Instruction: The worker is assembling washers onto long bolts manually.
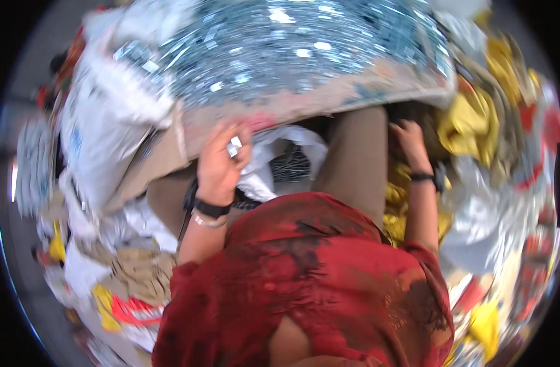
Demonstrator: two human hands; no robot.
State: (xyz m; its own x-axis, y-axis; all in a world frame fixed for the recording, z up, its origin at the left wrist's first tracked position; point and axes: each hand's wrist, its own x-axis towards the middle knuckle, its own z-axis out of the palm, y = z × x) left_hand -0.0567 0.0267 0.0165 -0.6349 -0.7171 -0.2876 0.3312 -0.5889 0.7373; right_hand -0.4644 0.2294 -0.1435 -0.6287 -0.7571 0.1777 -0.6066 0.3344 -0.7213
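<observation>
Small shiny flat metal pieces [292, 52] lie heaped across a worn, paint-stained tabletop [280, 109] in front of me. My left hand [220, 164] is closed near the table's front edge, with a small shiny metal piece [233, 147] between its fingers. Below the edge, an open white bag [317, 147] between my legs holds many thin dark metal pieces [290, 165], too blurred to name. Beside my right knee hangs my right hand [410, 142], its fingers loosely bent and apart, with nothing visible in them. Motion blurs the fingertips.
A full white sack [108, 122] leans at the table's left side. Yellow bags [473, 122] and clear plastic [482, 226] crowd the right. Tan cloth [139, 269] and a red and yellow packet [130, 311] lie at the lower left.
</observation>
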